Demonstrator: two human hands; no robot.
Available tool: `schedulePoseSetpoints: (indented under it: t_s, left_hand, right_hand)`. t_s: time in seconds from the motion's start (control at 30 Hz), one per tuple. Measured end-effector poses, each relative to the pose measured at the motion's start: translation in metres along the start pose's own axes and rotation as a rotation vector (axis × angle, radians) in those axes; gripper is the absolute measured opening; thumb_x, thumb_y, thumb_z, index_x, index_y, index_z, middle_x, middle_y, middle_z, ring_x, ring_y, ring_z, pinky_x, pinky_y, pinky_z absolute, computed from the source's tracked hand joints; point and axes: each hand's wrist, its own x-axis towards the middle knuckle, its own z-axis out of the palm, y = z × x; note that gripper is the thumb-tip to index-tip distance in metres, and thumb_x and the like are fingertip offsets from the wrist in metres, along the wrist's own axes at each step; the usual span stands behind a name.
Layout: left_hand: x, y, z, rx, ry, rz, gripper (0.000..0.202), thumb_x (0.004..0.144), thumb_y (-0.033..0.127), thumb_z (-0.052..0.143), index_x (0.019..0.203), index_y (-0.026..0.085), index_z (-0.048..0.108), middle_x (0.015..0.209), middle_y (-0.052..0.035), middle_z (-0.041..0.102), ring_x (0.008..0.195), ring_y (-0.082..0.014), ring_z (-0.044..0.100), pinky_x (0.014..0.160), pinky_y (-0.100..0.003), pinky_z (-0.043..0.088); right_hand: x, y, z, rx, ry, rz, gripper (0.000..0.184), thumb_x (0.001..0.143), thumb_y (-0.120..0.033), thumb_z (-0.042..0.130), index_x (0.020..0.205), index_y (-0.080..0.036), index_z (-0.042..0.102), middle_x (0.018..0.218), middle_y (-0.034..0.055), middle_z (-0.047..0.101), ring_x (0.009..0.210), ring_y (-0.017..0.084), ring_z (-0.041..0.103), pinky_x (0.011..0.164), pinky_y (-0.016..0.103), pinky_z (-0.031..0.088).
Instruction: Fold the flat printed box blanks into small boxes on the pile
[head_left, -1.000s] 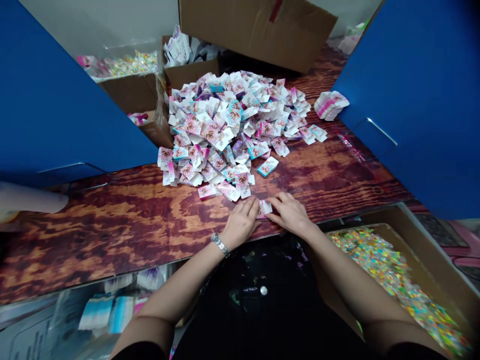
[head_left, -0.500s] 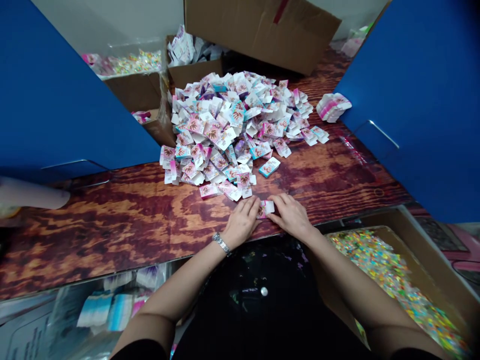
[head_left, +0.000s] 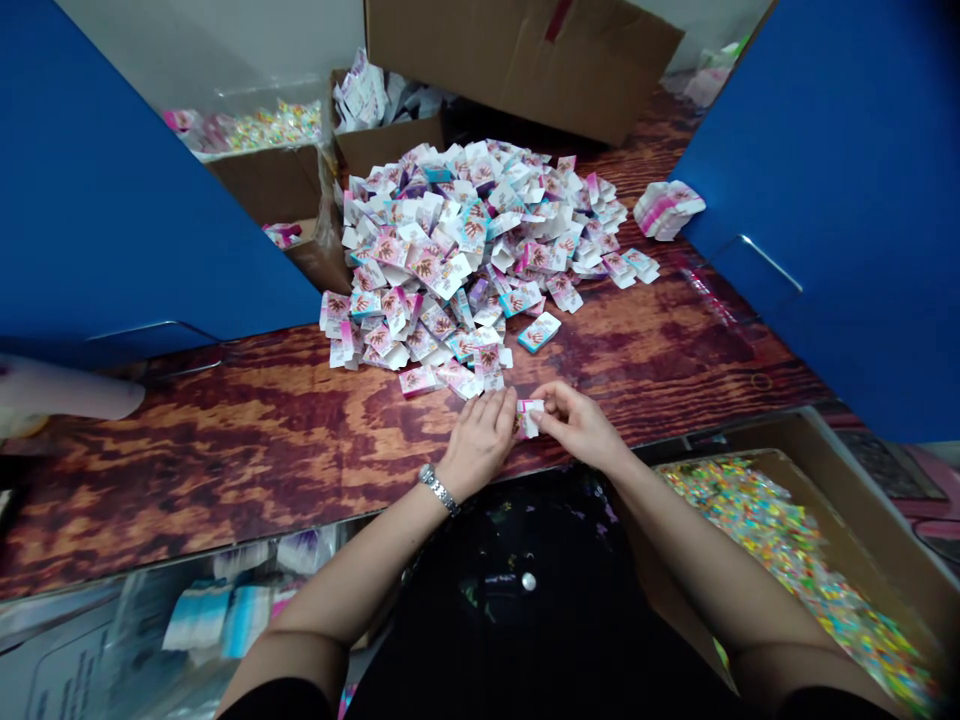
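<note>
A small pink-and-white cardboard box (head_left: 528,420) lies on the tabletop between my hands. My left hand (head_left: 484,432) covers its left part, fingers pressed together and holding it down. At the box's right end, my right hand (head_left: 576,424) pinches the white flap between thumb and fingers. Just beyond is a heap of similar small boxes (head_left: 465,250), printed in pink, blue and purple, many with flaps standing up. A blue-edged box (head_left: 539,332) rests apart from the heap, a little past my right hand.
Below the table edge at right, a large carton (head_left: 795,440) holds many small colourful wrapped pieces (head_left: 787,570). Bundled flat boxes (head_left: 667,210) stand at the back right. Cardboard cartons (head_left: 525,60) are behind the heap. Blue panels (head_left: 817,220) with metal handles flank the wood-patterned table (head_left: 247,450).
My right fingers have come in over the box's right end and now pinch its flap, which sits at a different angle. My left hand stays over the box.
</note>
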Motion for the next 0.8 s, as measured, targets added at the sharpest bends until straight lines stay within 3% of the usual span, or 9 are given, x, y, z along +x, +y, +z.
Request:
schedulePoseSetpoints:
  t_s: [0.2, 0.43, 0.6, 0.7, 0.8]
  left_hand:
    - [-0.001, 0.000, -0.006, -0.036, 0.013, 0.008, 0.048, 0.092, 0.029, 0.047, 0.133, 0.005, 0.041, 0.125, -0.0216, 0.058, 0.115, -0.0306, 0.057, 0.097, -0.046, 0.048]
    - [-0.002, 0.004, -0.008, -0.039, 0.016, 0.011, 0.045, 0.090, 0.029, 0.050, 0.130, 0.007, 0.044, 0.124, -0.0204, 0.059, 0.111, -0.0293, 0.059, 0.093, -0.044, 0.050]
    - [-0.005, 0.004, -0.007, -0.101, 0.035, 0.041, 0.039, 0.087, 0.023, 0.053, 0.123, 0.008, 0.049, 0.114, -0.0173, 0.064, 0.105, -0.0294, 0.061, 0.092, -0.044, 0.049]
    - [-0.006, 0.004, -0.005, -0.236, 0.084, -0.078, 0.046, 0.089, 0.026, 0.054, 0.131, 0.012, 0.042, 0.117, -0.0145, 0.063, 0.102, -0.0249, 0.063, 0.087, -0.037, 0.052]
    - [-0.006, 0.005, -0.005, -0.374, 0.126, -0.219, 0.057, 0.089, 0.034, 0.057, 0.138, 0.017, 0.033, 0.120, -0.0115, 0.062, 0.094, -0.0192, 0.066, 0.081, -0.029, 0.053]
  right_hand:
    - [0.000, -0.012, -0.007, -0.093, -0.087, -0.038, 0.025, 0.079, -0.025, 0.058, 0.103, -0.022, 0.053, 0.076, -0.0038, 0.059, 0.064, 0.012, 0.058, 0.060, 0.024, 0.045]
    - [0.002, -0.021, -0.006, -0.230, -0.095, -0.029, 0.014, 0.078, -0.026, 0.059, 0.090, -0.023, 0.052, 0.067, -0.0062, 0.056, 0.057, 0.012, 0.053, 0.055, 0.023, 0.039]
    - [0.003, -0.018, -0.004, -0.317, -0.076, -0.049, 0.018, 0.076, -0.027, 0.064, 0.091, -0.023, 0.055, 0.064, -0.0076, 0.057, 0.056, 0.011, 0.053, 0.055, 0.023, 0.037]
    - [-0.003, -0.019, -0.003, -0.297, 0.100, -0.161, 0.028, 0.081, -0.034, 0.063, 0.105, -0.022, 0.055, 0.080, -0.0011, 0.064, 0.065, 0.014, 0.060, 0.059, 0.025, 0.046]
    - [-0.014, -0.019, 0.001, -0.348, 0.320, -0.409, 0.022, 0.085, -0.031, 0.062, 0.105, -0.021, 0.059, 0.106, 0.0093, 0.063, 0.094, 0.021, 0.063, 0.080, 0.034, 0.052]
